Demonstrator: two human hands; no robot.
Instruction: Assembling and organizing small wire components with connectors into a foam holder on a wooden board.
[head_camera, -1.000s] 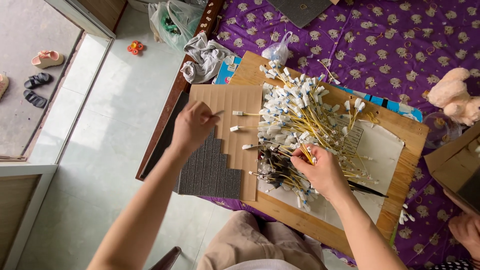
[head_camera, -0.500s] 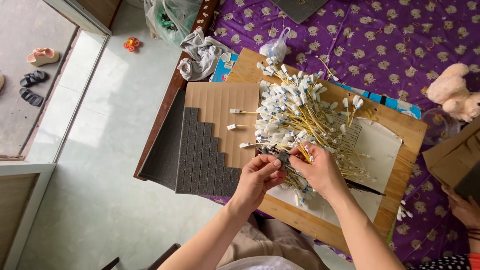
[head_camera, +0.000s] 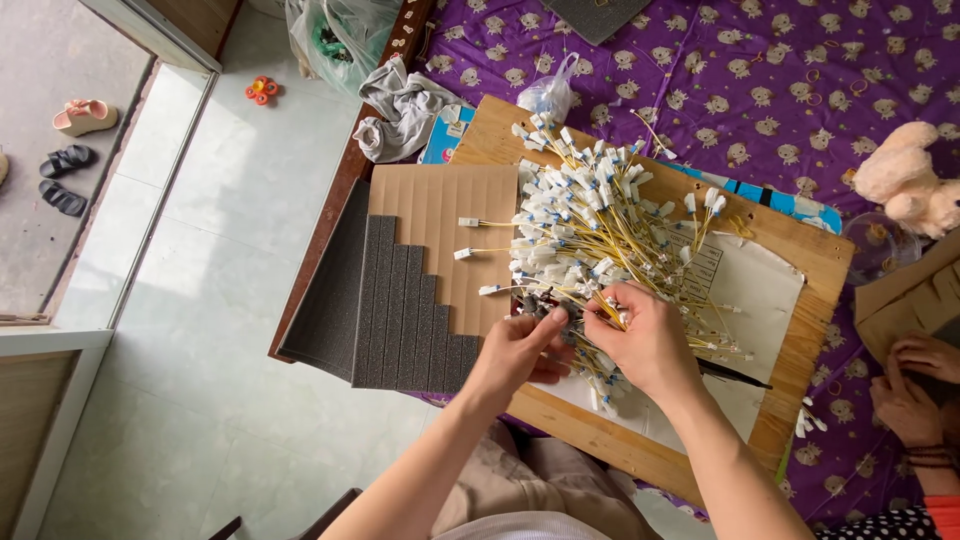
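Both hands, left hand (head_camera: 520, 352) and right hand (head_camera: 640, 335), pinch yellow wires (head_camera: 600, 235) at pile's near edge; stepped foam strips (head_camera: 400, 310) sit left on cardboard sheet (head_camera: 440, 205).

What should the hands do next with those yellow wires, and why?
Probably draw one wire out of the pile of yellow wires and lay it on the cardboard sheet. Both the left hand and the right hand are pinching at the pile's near end, and three single wires already lie in a row on the cardboard.
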